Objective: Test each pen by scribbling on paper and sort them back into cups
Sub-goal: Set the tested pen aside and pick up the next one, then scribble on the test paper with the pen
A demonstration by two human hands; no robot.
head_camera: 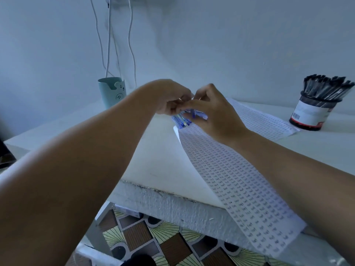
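Both hands meet over the paper [236,181]: left hand [171,98] and right hand [215,114] curl round a blue pen bunch [181,120]. Green cup [112,92] far left, cup of black pens [315,110] far right.

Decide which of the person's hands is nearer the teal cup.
Left. The left hand is just right of the teal cup; the right hand sits farther right, over the paper strip.

I see a bundle of blue pens [182,120] under my joined hands, printed paper [230,175] beneath my right wrist, black pens in a cup [311,114] far right, teal cup [112,93] left.
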